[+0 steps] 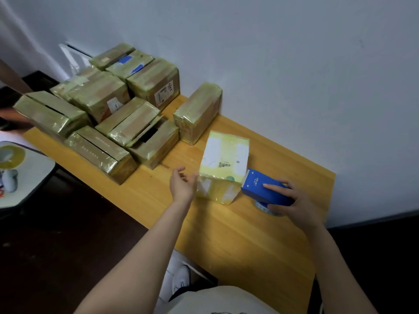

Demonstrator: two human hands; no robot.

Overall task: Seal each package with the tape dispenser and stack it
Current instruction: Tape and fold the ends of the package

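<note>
Wooden table [249,234] carries a pile of taped packages [102,114] at far left; one pale package [224,162] stands between the hands; blue tape dispenser [256,185] meets its right face, gripped by the right hand [292,200]; left hand [182,185], fingers relaxed and spread, sits just beside its left face.

Illumination is soft, diffuse and dim, with a cool cast on the wall [294,53]. Shadows are faint. The floor [56,245] at lower left falls to near black. The wrapped boxes [99,100] return pale glare streaks. The wide lens bows the table [226,234] edges. Detail is soft overall, most at the left edge.
</note>
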